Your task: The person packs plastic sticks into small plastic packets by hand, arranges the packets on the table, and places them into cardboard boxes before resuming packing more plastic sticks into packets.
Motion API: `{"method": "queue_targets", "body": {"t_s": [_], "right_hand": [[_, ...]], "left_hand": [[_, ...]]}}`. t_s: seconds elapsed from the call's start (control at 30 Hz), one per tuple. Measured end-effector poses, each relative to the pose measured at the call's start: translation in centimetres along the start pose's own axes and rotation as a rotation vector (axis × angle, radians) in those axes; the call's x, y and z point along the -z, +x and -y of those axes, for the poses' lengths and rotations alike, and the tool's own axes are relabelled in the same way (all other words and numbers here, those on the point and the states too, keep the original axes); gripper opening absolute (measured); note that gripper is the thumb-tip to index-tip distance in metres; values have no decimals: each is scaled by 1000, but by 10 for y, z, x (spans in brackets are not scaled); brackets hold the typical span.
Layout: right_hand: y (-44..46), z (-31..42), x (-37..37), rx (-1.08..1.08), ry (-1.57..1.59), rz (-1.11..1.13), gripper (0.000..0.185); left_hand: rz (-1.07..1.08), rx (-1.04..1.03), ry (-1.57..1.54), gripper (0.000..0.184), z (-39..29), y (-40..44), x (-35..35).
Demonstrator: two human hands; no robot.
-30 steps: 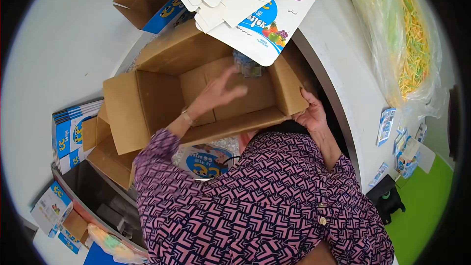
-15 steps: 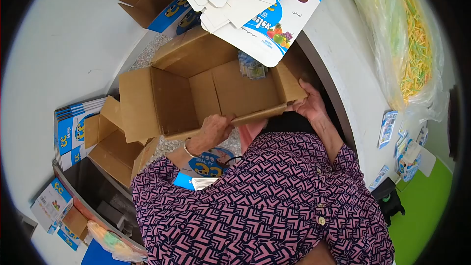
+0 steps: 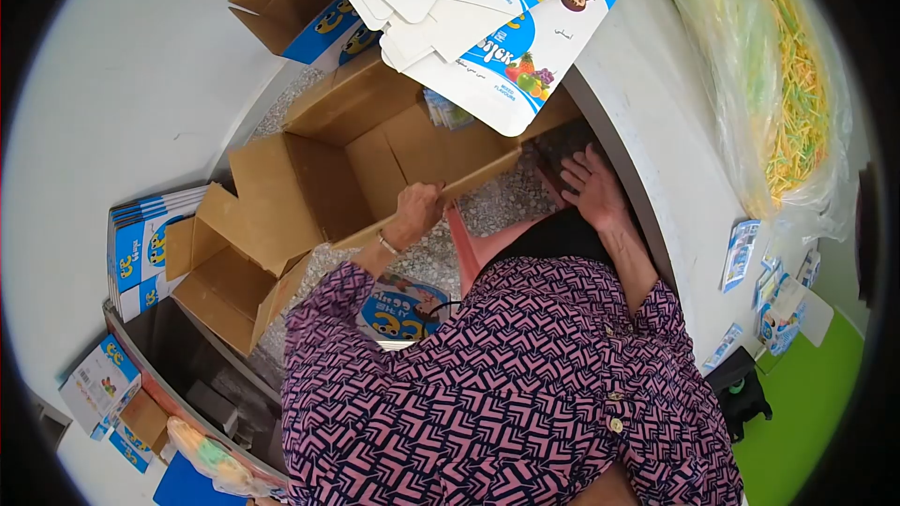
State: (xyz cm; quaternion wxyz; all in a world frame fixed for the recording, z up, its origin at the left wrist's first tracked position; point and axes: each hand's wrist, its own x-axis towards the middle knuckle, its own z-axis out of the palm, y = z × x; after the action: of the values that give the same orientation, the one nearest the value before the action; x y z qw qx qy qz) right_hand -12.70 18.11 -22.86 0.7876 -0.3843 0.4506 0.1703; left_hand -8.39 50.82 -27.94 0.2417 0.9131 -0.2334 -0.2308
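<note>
A large open cardboard box [image 3: 323, 187] stands tilted in front of me, partly under the table edge. My left hand [image 3: 414, 215] grips its near rim, fingers curled over the cardboard. Inside, at the far end, lies a small bunch of blue-and-white sachets [image 3: 447, 110], partly covered by flat printed cartons [image 3: 502, 98] that overhang from the table. My right hand [image 3: 592, 189] is off the box, palm up with fingers stretched, beside the dark table edge and holding nothing.
A smaller open cardboard box [image 3: 225, 286] stands at left, near stacked blue cartons [image 3: 136, 253]. A clear bag of yellow-green strips [image 3: 792, 131] lies on the white table [image 3: 656, 84] at right. A pink stool [image 3: 478, 245] is below me.
My right hand has let go of the box's right end and opened. The box has swung its right end away from me and slid under the flat cartons; my left hand still grips it.
</note>
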Motion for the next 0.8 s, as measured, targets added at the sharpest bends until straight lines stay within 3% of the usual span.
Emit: {"method": "queue_targets", "body": {"t_s": [0.4, 0.43, 0.5, 0.57, 0.67, 0.8], "right_hand": [[-12, 4, 3, 7, 59, 93, 35], [-12, 4, 2, 10, 61, 89, 35], [-12, 3, 1, 21, 37, 116, 52], [-11, 2, 2, 21, 39, 124, 51], [-11, 1, 3, 23, 48, 141, 48], [-13, 3, 1, 36, 64, 153, 40]], "left_hand": [[-117, 92, 22, 17, 35, 61, -106], [-97, 109, 32, 15, 36, 62, -114], [-58, 142, 38, 18, 38, 61, -129], [-15, 176, 43, 22, 40, 60, -146], [-46, 170, 50, 11, 36, 62, -155], [9, 235, 57, 18, 39, 67, -164]]}}
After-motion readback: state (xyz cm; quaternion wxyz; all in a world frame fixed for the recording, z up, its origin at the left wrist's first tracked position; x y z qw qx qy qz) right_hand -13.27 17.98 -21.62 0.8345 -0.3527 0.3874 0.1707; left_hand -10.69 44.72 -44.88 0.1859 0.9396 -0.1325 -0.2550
